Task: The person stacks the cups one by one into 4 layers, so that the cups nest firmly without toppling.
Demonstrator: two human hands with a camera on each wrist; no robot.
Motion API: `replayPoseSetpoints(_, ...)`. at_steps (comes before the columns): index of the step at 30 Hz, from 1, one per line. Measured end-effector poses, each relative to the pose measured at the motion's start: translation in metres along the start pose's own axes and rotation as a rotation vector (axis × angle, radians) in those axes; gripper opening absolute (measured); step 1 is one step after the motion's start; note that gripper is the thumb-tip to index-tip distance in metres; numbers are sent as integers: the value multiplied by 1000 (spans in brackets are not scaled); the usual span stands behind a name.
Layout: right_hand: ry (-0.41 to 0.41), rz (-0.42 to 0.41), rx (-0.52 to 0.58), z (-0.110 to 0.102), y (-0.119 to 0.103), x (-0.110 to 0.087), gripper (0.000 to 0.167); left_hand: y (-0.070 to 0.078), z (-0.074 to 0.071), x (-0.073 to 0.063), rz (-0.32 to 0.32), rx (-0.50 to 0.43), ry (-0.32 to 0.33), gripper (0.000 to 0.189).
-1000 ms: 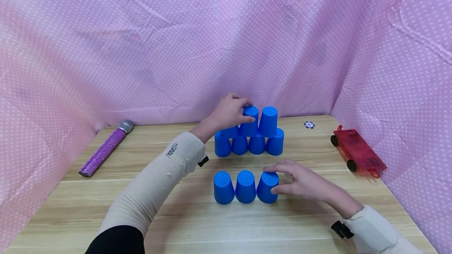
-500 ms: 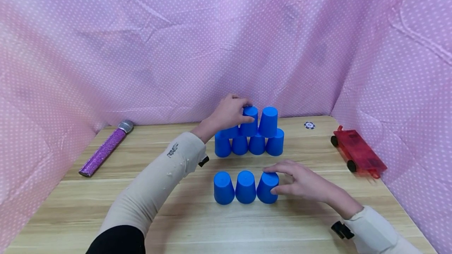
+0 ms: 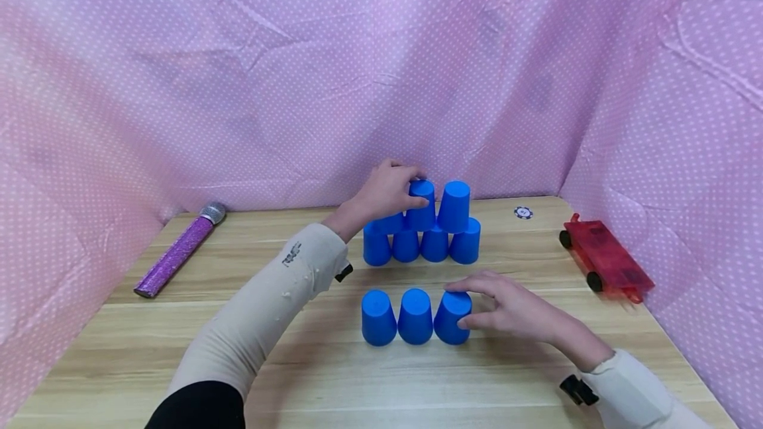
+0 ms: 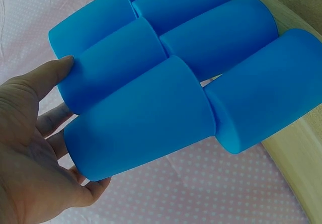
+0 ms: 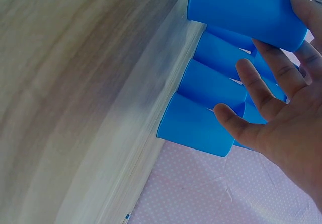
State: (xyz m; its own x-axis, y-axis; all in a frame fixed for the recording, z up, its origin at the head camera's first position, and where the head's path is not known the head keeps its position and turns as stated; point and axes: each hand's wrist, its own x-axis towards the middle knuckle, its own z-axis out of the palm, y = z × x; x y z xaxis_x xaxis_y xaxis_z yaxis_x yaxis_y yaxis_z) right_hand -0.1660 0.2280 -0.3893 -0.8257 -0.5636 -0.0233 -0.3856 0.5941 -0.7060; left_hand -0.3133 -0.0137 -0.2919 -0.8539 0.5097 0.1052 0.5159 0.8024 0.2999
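Several blue cups stand upside down in two tiers at the back: four-sided contact shows along the lower row [image 3: 406, 246], with three cups above. My left hand [image 3: 384, 190] holds the middle upper cup [image 3: 420, 207] near its top, thumb on one side and fingers behind. Beside it, the left upper cup [image 4: 141, 118] is partly hidden by that hand in the head view. Closer to me, three more upside-down cups form a front row. My right hand [image 3: 507, 306] grips the right front cup [image 3: 451, 318] between thumb and forefinger, its other fingers spread in the right wrist view.
A purple glittery microphone [image 3: 179, 250] lies at the left of the wooden table [image 3: 334, 389]. At the right are a poker chip [image 3: 523, 212] and a red wheeled toy cart [image 3: 608, 257]. Pink dotted cloth [image 3: 298, 85] hangs behind and at the sides.
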Motion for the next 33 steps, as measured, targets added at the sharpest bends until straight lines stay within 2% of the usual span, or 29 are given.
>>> replayPoseSetpoints(8,-1,21,3,1,-1,-1,53,0,-1,-1,7,4,2,56)
replayPoseSetpoints(13,-4,20,4,1,-1,-1,53,3,-7,-9,47,50,53,58)
replayPoseSetpoints(16,2,16,2,0,-1,-1,53,5,-16,-20,89,87,113,58)
replayPoseSetpoints(22,8,8,3,0,-3,-1,53,3,-37,-50,173,92,289,54)
replayPoseSetpoints(26,7,17,6,0,-3,-1,53,-2,-43,-76,217,35,377,46)
replayPoseSetpoints(28,9,23,7,1,-3,-1,53,-5,-43,-91,227,-27,362,41)
replayPoseSetpoints(29,10,25,8,1,-3,-1,53,-6,-42,-99,223,-62,332,39)
replayPoseSetpoints(31,12,28,10,1,-3,-1,53,-11,-37,-115,195,-120,232,36)
replayPoseSetpoints(33,15,26,5,1,-3,-1,54,-17,-30,-130,175,-158,105,35)
